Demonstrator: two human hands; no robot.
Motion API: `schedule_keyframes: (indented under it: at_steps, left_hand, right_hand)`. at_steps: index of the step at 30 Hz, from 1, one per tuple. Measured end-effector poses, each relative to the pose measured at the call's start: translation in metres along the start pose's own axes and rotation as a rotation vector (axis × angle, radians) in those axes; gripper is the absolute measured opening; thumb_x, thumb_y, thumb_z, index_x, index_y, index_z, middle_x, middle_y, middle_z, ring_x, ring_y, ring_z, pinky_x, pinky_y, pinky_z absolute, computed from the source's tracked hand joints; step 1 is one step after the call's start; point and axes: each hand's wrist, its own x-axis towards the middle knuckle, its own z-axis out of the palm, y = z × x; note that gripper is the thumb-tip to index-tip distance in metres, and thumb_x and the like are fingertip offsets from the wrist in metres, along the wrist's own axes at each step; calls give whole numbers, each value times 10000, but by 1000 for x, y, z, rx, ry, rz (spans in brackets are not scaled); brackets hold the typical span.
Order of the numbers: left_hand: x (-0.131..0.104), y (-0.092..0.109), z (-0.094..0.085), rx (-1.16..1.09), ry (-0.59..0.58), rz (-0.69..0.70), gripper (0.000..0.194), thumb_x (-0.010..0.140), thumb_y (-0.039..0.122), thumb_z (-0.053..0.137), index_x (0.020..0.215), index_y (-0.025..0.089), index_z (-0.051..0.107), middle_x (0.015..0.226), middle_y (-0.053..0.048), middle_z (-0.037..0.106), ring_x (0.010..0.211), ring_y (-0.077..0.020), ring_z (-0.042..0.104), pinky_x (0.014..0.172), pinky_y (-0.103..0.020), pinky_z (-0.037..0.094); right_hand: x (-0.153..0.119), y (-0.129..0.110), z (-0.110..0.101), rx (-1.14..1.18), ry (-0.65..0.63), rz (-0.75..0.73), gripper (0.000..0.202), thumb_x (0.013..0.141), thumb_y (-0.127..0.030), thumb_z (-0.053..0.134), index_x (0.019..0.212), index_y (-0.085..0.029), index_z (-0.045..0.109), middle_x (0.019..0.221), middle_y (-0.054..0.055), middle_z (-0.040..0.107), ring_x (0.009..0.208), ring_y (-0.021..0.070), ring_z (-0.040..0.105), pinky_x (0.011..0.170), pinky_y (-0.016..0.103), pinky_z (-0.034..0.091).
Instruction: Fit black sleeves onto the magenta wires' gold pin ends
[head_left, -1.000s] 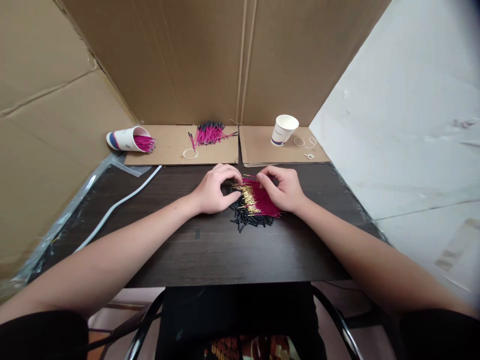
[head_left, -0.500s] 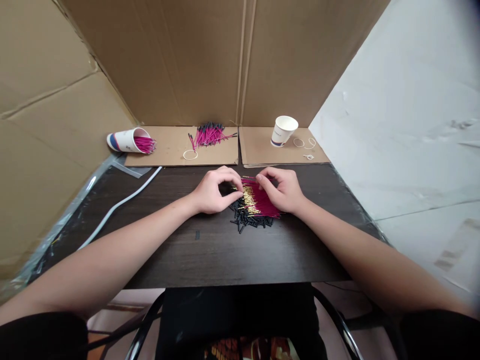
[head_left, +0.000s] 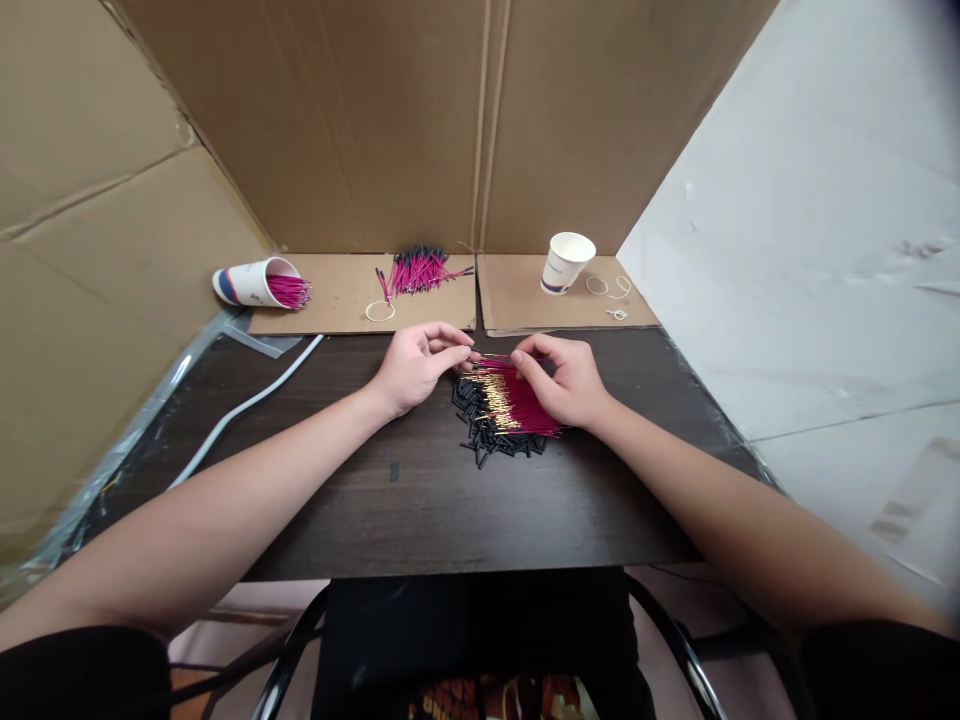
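Observation:
My left hand [head_left: 421,370] is closed in a pinch, thumb against fingertips, at the far left corner of the pile. A small black sleeve seems to show at its fingertips. My right hand [head_left: 568,382] rests over the right side of the pile, thumb and index finger pinched on a thin magenta wire. Between the hands lies a bundle of magenta wires [head_left: 534,408] with gold tips [head_left: 496,398] facing left. Loose black sleeves [head_left: 501,442] are heaped along the bundle's left and near sides.
On cardboard at the back sit a tipped paper cup [head_left: 246,283] of magenta wires, a pile of black-capped wires [head_left: 420,270], an upright paper cup [head_left: 568,264] and rubber bands [head_left: 619,288]. A pale cable [head_left: 244,408] crosses the table's left side. Cardboard walls [head_left: 375,120] stand behind.
My left hand has lifted away from the black sleeves and moved up and slightly left, toward the far edge of the bundle. My right hand has stayed in place.

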Motion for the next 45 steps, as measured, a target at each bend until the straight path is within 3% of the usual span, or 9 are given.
schedule_keyframes:
  at_steps: [11,37,45]
  left_hand:
    - [-2,2,1,0,-33,-17,348,833,371,918,1014,117,761,942,-133,845,866,-230,821,929,-432,675]
    - [-11,2,6,129,-60,38,296,885,394,881,1003,133,808,894,-102,833,783,-191,772,828,-359,653]
    - [-17,1,3,144,-33,18,336,924,468,860,1030,153,806,938,-106,842,899,-239,818,947,-416,668]
  right_hand:
    - [0,1,0,3,2,-17,263,1071,-339,612,871,-207,721,763,23,743,686,175,647,693,331,473]
    - [0,1,1,23,-14,-71,215,1087,-318,609,931,-215,717,825,28,748,732,175,655,737,319,507]
    - [-2,0,4,33,-50,-54,197,1094,-328,611,976,-226,731,857,37,768,756,189,680,761,324,539]
